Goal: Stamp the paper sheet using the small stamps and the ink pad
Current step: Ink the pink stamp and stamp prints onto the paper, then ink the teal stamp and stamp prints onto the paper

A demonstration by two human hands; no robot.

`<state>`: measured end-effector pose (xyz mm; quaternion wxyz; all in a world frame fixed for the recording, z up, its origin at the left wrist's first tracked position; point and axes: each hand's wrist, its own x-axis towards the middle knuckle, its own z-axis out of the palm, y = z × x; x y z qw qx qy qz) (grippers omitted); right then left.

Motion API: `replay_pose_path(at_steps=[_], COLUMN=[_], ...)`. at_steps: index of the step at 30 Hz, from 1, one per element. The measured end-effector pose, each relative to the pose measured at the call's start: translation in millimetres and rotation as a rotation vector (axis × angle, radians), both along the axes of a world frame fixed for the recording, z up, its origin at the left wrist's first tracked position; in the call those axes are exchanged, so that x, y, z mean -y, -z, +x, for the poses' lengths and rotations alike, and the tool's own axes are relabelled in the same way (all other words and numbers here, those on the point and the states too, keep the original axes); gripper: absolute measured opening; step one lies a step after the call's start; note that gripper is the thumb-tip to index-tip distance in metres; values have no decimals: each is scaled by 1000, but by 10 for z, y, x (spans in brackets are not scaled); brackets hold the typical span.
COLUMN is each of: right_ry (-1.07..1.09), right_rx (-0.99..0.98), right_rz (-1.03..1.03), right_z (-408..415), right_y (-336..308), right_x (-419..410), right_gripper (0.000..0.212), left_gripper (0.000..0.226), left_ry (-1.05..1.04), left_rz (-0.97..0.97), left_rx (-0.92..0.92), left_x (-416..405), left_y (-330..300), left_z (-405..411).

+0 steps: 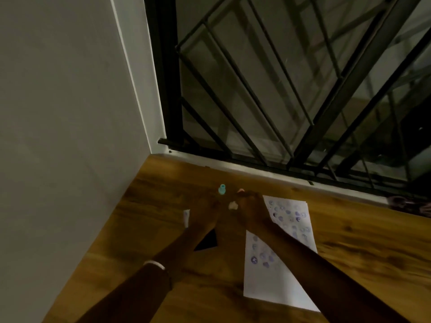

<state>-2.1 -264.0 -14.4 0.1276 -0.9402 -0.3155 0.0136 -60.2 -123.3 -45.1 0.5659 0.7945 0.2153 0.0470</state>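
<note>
A: Why is the sheet (283,248) lying so near the desk's (349,264) far edge?
B: It's sitting flat under the right forearm, probably pinned so it stays put. It's already carrying many purple prints.
A: And the hands?
B: The left hand (205,210) and right hand (251,209) are meeting beside its far-left corner, a pale bit (233,205) between them; whether they're gripping it, I can't tell.
A: The teal stamp (222,189)?
B: Standing just beyond the left hand, within reach.
</note>
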Motion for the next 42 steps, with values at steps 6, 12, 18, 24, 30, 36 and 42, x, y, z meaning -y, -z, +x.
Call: replay_pose_path(at_steps=[6,12,18,24,30,36,42], right_ry=[19,28,79,65,93,1,-3], right_rx=[-19,-48,-105,-105,138,32,-114], right_rz=[-79,-150,-192,-130,23,164,285], right_z=[452,729,799,755,393,-34,-385], right_y=[77,198,318,293,176,79,-23], right_x=[-209,-332,-316,-300,-286,-388,-433], right_gripper=[29,24,30,38,44,23,19], left_gripper=[32,50,45,36,18,18,23], left_ry=[121,224,178,169,64,101,113], left_rz=[150,557,487,439,200,196,148], left_rx=[-37,-88,-30,10,108,191,164], left_x=[-231,-257,-242,-263,-325,-260,-222], left_y=[101,273,380,358,249,141,113], left_z=[427,750,843,842,567,170,-276])
